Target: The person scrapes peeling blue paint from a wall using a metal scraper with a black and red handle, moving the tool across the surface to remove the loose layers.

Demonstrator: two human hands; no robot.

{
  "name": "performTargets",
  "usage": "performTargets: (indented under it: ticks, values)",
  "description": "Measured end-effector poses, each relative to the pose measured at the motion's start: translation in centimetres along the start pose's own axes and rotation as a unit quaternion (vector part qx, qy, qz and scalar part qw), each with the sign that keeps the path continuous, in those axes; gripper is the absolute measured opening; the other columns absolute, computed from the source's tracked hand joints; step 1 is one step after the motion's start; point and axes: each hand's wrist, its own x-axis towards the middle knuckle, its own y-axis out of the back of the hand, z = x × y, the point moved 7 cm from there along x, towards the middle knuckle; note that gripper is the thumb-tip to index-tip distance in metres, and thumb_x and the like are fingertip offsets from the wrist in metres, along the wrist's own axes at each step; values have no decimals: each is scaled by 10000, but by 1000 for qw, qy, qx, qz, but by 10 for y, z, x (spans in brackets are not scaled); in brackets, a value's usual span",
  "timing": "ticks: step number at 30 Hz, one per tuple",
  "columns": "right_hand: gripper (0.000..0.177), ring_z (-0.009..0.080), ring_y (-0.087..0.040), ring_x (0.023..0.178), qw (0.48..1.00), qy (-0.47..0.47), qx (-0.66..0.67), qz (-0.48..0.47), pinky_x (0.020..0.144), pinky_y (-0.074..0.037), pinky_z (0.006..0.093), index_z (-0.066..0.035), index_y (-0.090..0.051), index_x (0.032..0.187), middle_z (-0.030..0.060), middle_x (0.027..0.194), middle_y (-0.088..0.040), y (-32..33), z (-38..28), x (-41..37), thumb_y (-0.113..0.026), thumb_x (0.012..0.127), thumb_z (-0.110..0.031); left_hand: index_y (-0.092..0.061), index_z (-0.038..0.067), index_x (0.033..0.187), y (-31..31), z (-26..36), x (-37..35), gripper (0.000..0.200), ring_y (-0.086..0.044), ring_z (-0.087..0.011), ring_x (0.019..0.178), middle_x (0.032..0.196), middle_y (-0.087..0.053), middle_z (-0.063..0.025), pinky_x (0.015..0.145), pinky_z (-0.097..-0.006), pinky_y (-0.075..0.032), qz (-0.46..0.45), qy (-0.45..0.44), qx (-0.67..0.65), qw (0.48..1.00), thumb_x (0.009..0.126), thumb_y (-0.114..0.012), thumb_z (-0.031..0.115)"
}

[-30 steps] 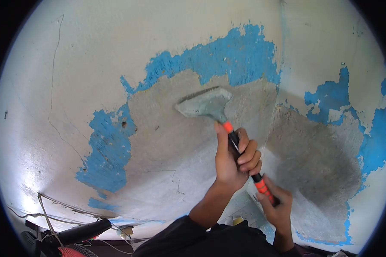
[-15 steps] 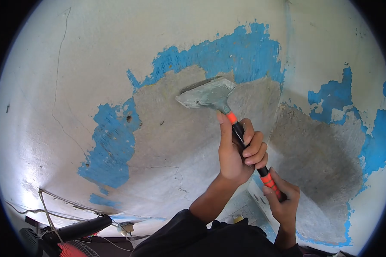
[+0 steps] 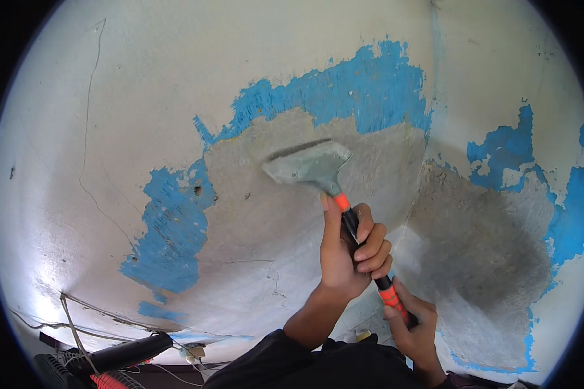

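A wide scraper (image 3: 310, 162) with a grey-green head and a black and orange handle is in front of bare grey plaster. My left hand (image 3: 353, 249) is wrapped round the upper handle, its thumb laid along the orange band below the head. Lower down, my right hand (image 3: 414, 321) grips the handle's orange and black end. Above the scraper head spreads a patch of blue paint (image 3: 331, 91) with ragged edges. The blade edge points up and left; whether it touches the wall is unclear.
More blue paint (image 3: 175, 227) shows on the left, with a small hole near its top. At the right, beyond the wall corner, are a dark grey patch (image 3: 480, 240) and further blue paint (image 3: 506, 152). A black fan (image 3: 120, 350) and cables occupy the lower left.
The scraper head has dropped down the wall, away from the upper blue patch. Both my hands have moved down and left with the handle, still holding it.
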Motion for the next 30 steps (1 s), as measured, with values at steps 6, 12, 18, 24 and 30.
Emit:
performTargets:
  ticks: [6,12,18,24,30]
  values:
    - [548,100,-563,578,987,-77,64,-127,557,-450,231,66,-351,1433,87,759,-606,-6,-28,-12,-507,939,-113,-382,166,750,-20,12,-6,591,-293,-64,373,516,-320,52,339,-245,-282,-19,18,-36,999,952,-205,692]
    - [577,115,-542,536,954,-152,191,-173,508,-431,239,26,-180,1504,118,850,-551,-27,-39,-19,-393,990,-127,-390,168,804,-24,22,-9,531,-280,-56,348,525,-325,53,300,-239,-270,-46,-1,-19,999,985,-205,632]
    - [579,126,-549,549,957,-115,210,-166,518,-433,241,37,-173,1501,118,856,-557,-49,-41,-32,-387,999,-156,-392,160,819,-18,29,-23,500,-280,-56,342,536,-338,49,287,-242,-270,-39,10,-3,999,1003,-224,593]
    - [610,139,-557,562,941,-171,263,-130,532,-438,254,28,-135,1510,116,867,-556,-60,-42,-30,-383,1014,-225,-409,155,839,-21,38,-17,481,-275,-56,344,544,-332,45,290,-240,-264,-49,32,17,998,1011,-240,571]
    - [629,154,-562,561,934,-179,280,-129,535,-440,256,-3,-105,1522,123,870,-553,-74,-44,-28,-386,1020,-255,-424,150,860,-19,43,-18,457,-266,-58,348,556,-334,45,291,-238,-256,-42,47,35,997,1021,-254,542]
